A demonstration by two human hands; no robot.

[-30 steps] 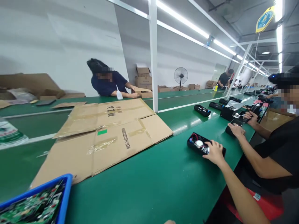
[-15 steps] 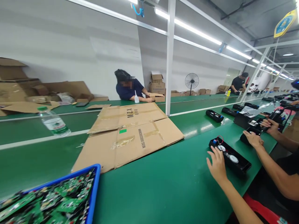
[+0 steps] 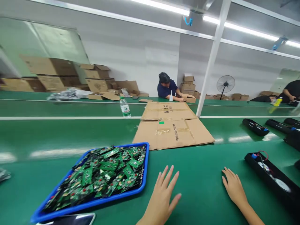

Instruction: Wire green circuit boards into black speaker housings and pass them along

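My left hand (image 3: 161,195) is over the green work surface with its fingers spread and nothing in it. Just left of it lies a blue tray (image 3: 145,168) heaped with green circuit boards (image 3: 109,172). My right hand (image 3: 234,187) rests low over the surface, fingers extended and holding nothing. To its right is a long black housing (image 3: 274,184) with a red wire, a blue part and round silver parts inside. The two hands are well apart and touch neither the tray nor the housing.
Flattened cardboard (image 3: 173,132) lies ahead, beside a white post (image 3: 212,62). A water bottle (image 3: 125,107) stands on the left. More black housings (image 3: 255,127) sit at the right. A phone-like device (image 3: 70,219) is by the tray. Across the bench, a person (image 3: 166,87) handles a small box.
The view has swung left, bringing the whole tray and my left hand into sight. My right hand has moved left, away from the black housing. The neighbouring person's arms have left the view.
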